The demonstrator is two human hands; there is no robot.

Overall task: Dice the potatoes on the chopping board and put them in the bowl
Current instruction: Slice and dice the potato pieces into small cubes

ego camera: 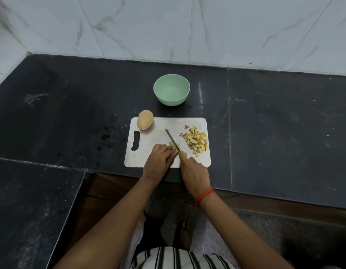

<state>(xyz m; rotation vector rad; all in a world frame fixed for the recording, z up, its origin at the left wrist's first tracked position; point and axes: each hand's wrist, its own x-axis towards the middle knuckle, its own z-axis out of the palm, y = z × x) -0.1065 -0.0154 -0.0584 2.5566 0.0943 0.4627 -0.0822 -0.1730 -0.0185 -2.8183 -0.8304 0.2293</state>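
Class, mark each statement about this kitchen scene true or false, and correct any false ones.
1. The pale green round bowl holds diced potato. False: it is empty; the diced potato pile lies on the white plastic chopping board.
2. A whole brown unpeeled potato sits at the board's far left corner. True.
3. The right hand grips the steel knife. True.
4. The left hand is empty. False: it holds a potato piece on the board.
5. Both wrists are bare. False: a red thread circles the right wrist.
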